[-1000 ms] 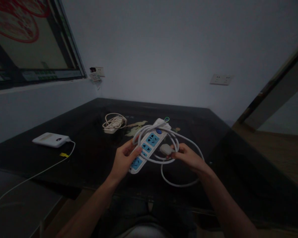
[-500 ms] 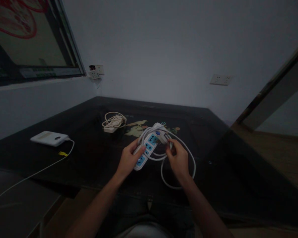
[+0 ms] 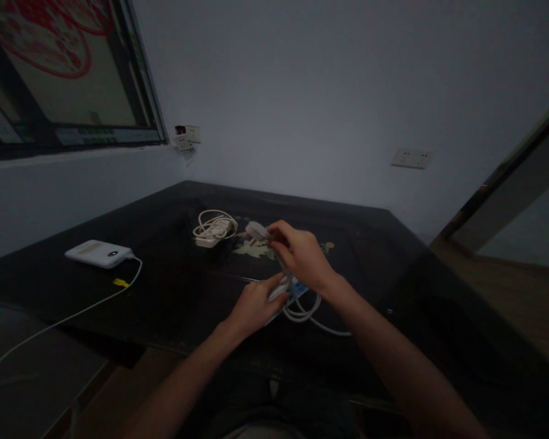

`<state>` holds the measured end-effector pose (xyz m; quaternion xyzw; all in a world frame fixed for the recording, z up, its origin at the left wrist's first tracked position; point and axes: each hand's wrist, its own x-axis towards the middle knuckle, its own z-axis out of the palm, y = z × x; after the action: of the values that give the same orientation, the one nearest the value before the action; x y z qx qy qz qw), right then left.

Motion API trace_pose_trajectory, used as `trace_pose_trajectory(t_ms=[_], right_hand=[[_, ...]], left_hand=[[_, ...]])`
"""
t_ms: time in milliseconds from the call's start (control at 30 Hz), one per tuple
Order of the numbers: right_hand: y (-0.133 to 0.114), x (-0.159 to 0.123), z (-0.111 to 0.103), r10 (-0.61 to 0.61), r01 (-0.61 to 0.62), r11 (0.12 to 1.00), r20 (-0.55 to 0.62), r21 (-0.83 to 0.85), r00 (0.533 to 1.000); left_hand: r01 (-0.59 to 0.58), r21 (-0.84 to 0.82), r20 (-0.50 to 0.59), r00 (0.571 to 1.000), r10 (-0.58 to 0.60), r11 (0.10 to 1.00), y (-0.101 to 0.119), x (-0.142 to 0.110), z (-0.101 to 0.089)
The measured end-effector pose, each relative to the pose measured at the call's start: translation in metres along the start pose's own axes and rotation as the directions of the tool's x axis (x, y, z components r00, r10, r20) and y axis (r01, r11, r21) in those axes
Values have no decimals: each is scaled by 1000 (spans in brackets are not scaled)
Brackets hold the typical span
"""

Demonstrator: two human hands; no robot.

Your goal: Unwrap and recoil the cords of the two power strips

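Observation:
My left hand (image 3: 255, 305) is closed around a white power strip (image 3: 297, 291) with blue socket faces, low over the front part of the table. Grey-white cord (image 3: 297, 316) loops about the strip, and one length trails off to the right beneath my right forearm. Farther forward, my right hand (image 3: 299, 250) pinches the cord just behind its plug (image 3: 256, 230), which points to the left. Part of the strip is hidden by my fingers and the cord.
A second power strip (image 3: 208, 239) with its cream cord (image 3: 215, 214) bundled on top lies farther back on the black table (image 3: 174, 274). At left are a white power bank (image 3: 98, 253) with a cable and a yellow tag (image 3: 121, 283). Wall sockets (image 3: 412, 158) are behind.
My right hand has moved up and left across the strip, carrying the plug end away from it. My left hand, still on the strip, has shifted slightly right and down. The view has shifted slightly.

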<state>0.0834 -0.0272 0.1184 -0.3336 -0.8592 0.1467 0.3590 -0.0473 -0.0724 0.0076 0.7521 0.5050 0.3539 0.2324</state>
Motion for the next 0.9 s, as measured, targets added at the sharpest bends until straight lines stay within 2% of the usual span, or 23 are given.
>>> trace_pose_trajectory(t_ms=[67,100,233,300,367,433,500,533,567,633,700,733,800,833,900], right_hand=[[2,38,-3,-43,45,993,-19,105,999],[5,56,-3,-31,36,983,-31,180,999],[23,109,11,42,-65,917,68,394,997],[37,124,21,173,-191,872,83,450,982],[56,128,28,362,-361,783,101,508,927],[78,120,32,462,-441,723,103,532,881],[99,100,37,525,-472,683,74,557,848],[108,85,40,553,-478,665,52,574,832],[115,68,45,571,-476,650,33,593,820],[121,33,58,587,-443,635,-23,633,809],[117,-1,69,578,-388,644,-87,660,811],[111,-14,73,558,-346,662,-129,664,820],[94,-31,76,391,-228,798,-191,557,900],[83,-34,75,272,-169,878,-177,449,946],[61,-28,70,36,-29,984,-38,177,999]], left_hand=[[-108,94,83,991,101,990,6,-2,-1],[-156,130,119,983,140,979,9,-4,-2],[-319,225,190,941,279,921,17,-9,-11],[-423,236,218,900,376,875,16,-14,-17],[-492,216,211,867,452,843,11,-22,-24],[-464,185,103,886,452,866,2,-32,-33],[-338,115,-114,929,351,934,-10,-39,-43],[-256,47,-241,935,260,965,-16,-39,-48],[-175,-45,-364,920,147,984,-23,-37,-54],[-55,-275,-525,845,-102,960,-35,-28,-66],[24,-478,-531,788,-311,878,-47,-14,-77],[73,-544,-474,795,-378,836,-52,-6,-81],[178,-581,-365,815,-449,794,-62,6,-85],[211,-567,-323,832,-451,796,-66,12,-84],[230,-502,-290,863,-413,834,-72,21,-79]])
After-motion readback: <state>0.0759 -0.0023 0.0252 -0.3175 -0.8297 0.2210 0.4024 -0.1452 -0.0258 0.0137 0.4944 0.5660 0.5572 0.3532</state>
